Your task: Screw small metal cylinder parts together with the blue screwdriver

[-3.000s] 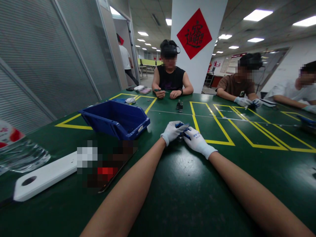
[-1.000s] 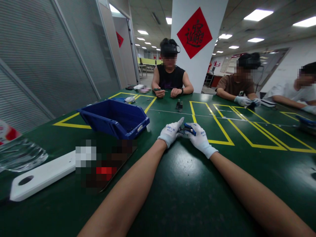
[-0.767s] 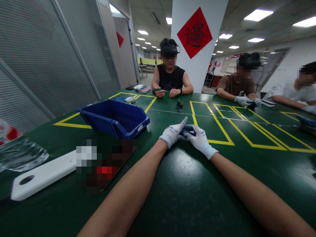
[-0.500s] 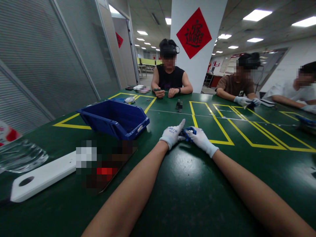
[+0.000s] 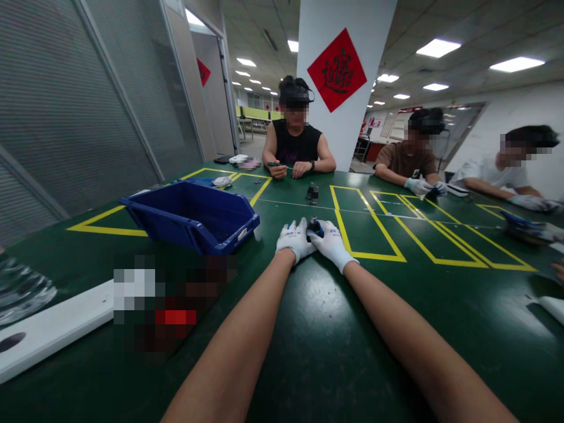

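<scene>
Both my hands wear white gloves with blue print and meet just above the green table. Between them is a small black part with a shiny metal top, held upright. My left hand is closed against its left side, fingers bent. My right hand wraps it from the right, with dark blue showing at the fingertips. The lower end of the part is hidden by the gloves. Just beyond my hands stand two small black cylinders with metal ends, similar in look.
A blue bin with small dark pieces inside stands left of my hands. Nearer left lie a white bar with a hole and a clear bottle. Yellow tape marks the table. A person sits opposite; two more sit at right.
My hands have drawn together, and the part between them has turned from lying sideways to upright. My left thumb no longer sticks up. The view has shifted slightly.
</scene>
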A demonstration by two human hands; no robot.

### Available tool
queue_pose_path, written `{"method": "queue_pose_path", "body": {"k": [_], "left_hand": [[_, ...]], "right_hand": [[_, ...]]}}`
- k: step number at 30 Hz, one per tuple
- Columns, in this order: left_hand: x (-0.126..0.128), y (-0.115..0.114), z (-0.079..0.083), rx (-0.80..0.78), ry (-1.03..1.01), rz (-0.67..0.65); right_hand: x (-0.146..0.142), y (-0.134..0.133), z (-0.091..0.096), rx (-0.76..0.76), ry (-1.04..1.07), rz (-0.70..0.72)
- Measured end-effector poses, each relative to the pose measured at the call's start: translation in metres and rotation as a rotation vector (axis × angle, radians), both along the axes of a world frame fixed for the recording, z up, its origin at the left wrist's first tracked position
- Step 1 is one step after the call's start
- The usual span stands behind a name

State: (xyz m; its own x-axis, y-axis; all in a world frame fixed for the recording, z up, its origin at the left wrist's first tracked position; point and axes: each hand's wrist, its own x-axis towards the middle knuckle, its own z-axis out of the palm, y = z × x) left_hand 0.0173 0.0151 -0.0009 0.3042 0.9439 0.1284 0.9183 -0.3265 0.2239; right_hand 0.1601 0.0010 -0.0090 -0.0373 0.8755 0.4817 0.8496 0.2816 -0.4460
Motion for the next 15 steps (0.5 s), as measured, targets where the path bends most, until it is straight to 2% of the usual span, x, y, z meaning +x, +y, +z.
{"method": "queue_pose_path", "body": {"k": [5, 15], "left_hand": [[-0.001, 0.014, -0.004, 0.04, -0.019, 0.126], [0.007, 0.058, -0.014, 0.077, 0.035, 0.114]], "right_hand": [[-0.004, 0.053, -0.003, -0.026, 0.012, -0.049], [-0.009, 0.154, -0.007, -0.097, 0.024, -0.133]]}}
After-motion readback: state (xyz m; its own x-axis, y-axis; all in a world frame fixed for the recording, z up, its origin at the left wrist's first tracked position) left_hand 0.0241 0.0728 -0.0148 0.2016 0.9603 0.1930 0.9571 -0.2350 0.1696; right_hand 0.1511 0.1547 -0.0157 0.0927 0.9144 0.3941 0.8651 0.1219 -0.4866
